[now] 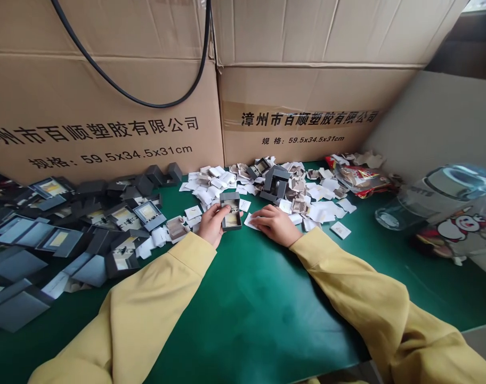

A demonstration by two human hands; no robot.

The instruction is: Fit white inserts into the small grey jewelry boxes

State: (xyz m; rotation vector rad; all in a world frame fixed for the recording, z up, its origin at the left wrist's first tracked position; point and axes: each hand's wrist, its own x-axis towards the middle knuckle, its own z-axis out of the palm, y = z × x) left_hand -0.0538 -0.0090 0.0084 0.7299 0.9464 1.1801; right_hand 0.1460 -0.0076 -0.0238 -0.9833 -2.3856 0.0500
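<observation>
My left hand (212,224) is closed around a small dark grey jewelry-type box (232,220). The box stands open toward me, and a pale insert shows inside. Just to the right, my right hand (275,224) is low over the green table, its fingers bent together on a small white card (250,221). The fingertips partly cover that card. Behind both hands lies a heap of white paper pieces (211,184) and beige inserts (299,186). Several dark grey boxes (275,181) sit on top of the heap.
Many open grey boxes (59,240) crowd the left side. Tall cardboard cartons (107,106) stand at the back, with a black cable (163,105) hanging in front. To the right are a clear plastic bottle (427,194), a red packet (358,178) and a printed bag (459,229).
</observation>
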